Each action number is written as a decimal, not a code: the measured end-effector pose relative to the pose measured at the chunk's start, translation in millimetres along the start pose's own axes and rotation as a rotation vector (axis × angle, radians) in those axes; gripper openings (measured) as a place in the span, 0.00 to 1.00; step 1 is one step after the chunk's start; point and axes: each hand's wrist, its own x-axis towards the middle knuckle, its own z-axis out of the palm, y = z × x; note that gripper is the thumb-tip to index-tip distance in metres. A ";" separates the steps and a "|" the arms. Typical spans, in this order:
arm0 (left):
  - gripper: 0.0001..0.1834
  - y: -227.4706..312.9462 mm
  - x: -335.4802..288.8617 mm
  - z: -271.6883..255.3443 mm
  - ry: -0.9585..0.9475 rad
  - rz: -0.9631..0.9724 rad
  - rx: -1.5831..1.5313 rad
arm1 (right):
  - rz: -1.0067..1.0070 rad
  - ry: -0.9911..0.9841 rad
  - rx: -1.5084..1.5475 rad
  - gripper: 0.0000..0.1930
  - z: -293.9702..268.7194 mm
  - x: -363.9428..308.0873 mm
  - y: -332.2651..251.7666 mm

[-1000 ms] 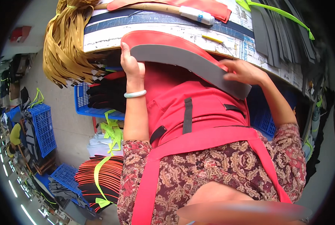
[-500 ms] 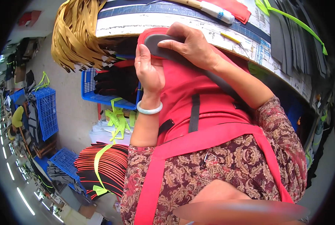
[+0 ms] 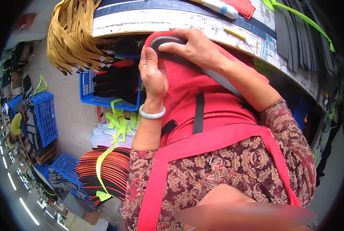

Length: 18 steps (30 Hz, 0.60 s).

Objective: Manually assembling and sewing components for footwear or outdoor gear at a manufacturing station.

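A long flat piece with a rounded end, red along its rim and dark grey on its face, is held at the table's near edge. My right hand grips it, thumb bent over the grey face and fingers at the far rim. My left hand, upright with a pale bangle at the wrist, cups the rounded end at its left side; its fingertips are partly hidden. The rest of the piece runs rightward under my right forearm, over my red apron.
On the white-topped table lie a yellow pen-like tool, a white-wrapped roll and dark grey strips. Tan straps hang off its left corner. Below stand a blue crate with black pieces and a tied orange-edged stack.
Both hands and the rounded end sit slightly lower against the table edge. The right thumb has shifted a little along the grey face, and the grip stays.
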 end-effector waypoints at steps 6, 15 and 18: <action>0.19 7.9 0.2 -19.4 -0.106 -0.203 -0.021 | -0.031 -0.035 0.146 0.21 8.0 -14.4 16.2; 0.14 33.1 36.1 -61.9 -0.430 -0.742 0.231 | -0.067 -0.198 0.007 0.21 14.4 -19.3 13.7; 0.16 31.5 23.2 -57.8 -0.417 -0.757 0.149 | -0.032 -0.240 0.115 0.22 18.5 -25.1 15.7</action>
